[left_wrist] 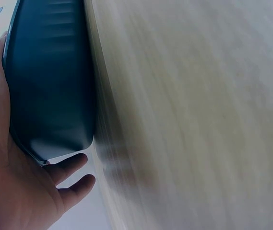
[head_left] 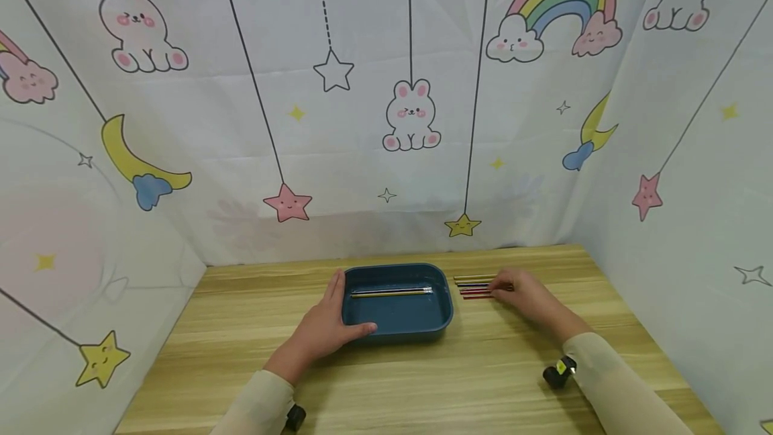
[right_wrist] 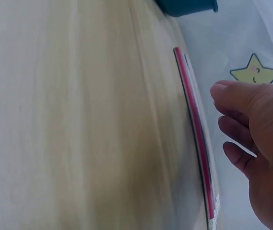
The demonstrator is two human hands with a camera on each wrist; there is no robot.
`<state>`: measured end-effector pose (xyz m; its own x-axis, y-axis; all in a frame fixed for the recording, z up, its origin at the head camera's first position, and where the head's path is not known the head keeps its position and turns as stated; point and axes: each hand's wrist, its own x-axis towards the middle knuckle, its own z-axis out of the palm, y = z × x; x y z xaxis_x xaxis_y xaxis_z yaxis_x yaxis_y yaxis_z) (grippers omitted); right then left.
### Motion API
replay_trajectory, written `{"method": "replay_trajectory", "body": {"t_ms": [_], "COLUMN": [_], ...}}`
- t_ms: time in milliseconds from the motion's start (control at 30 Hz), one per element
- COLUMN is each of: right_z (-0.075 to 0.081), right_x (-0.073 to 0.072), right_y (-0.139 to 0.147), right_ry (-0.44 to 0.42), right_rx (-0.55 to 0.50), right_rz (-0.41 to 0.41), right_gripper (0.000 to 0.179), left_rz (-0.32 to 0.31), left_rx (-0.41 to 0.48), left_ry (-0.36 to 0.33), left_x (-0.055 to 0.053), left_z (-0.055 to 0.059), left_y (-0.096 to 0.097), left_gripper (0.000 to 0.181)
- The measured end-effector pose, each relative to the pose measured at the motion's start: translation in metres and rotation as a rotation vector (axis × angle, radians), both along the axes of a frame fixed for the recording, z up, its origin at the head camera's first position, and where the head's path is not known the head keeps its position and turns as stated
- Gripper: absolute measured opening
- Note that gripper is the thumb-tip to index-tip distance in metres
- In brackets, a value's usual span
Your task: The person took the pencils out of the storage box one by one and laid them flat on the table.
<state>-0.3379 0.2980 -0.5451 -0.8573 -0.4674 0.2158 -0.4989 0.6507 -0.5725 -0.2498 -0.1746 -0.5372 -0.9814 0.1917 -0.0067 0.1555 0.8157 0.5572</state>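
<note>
A dark blue tray (head_left: 398, 335) stands on the table, with a yellow pencil (head_left: 392, 294) and a darker one lying lengthwise inside. My left hand (head_left: 329, 321) rests on its near left corner. The thumb lies along the front rim, and the fingers reach along the left side. To the tray's right lie several thin pencils (head_left: 474, 285) side by side, yellow, dark and red. Over their right ends is my right hand (head_left: 527, 294), fingers loosely bent. In the right wrist view nothing shows between those fingers, and a red pencil (right_wrist: 195, 115) lies beside them.
The wood-grain table (head_left: 386, 381) is bordered by a white cloth backdrop (head_left: 356, 166) printed with rabbits, stars and moons, at the back and both sides. A small black device (head_left: 559, 372) sits on the right wrist, another (head_left: 294, 417) on the left.
</note>
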Motion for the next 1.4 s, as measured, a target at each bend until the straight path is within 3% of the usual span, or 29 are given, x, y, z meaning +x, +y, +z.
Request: {"method": "replay_trajectory", "body": {"t_ms": [400, 667, 867, 1400], "right_z": [0.033, 0.051, 0.055, 0.047], "right_x": [0.007, 0.007, 0.003, -0.005], "right_y": [-0.046, -0.087, -0.113, -0.169], "right_ry": [-0.128, -0.176, -0.117, -0.074], "right_rx": [-0.135, -0.157, -0.11, 0.014], "right_rz": [0.032, 0.151, 0.247, 0.336], "right_gripper": [0.014, 0.018, 0.018, 0.016], "left_rz": [0.0, -0.002, -0.008, 0.003], "left_rx": [0.011, 0.003, -0.002, 0.013], "left_ry": [-0.017, -0.021, -0.017, -0.026], "left_x": [0.001, 0.001, 0.003, 0.002], "left_z": [0.004, 0.004, 0.006, 0.005], "left_y": [0.0, 0.0, 0.0, 0.001], "left_gripper": [0.14, 0.14, 0.14, 0.139]}}
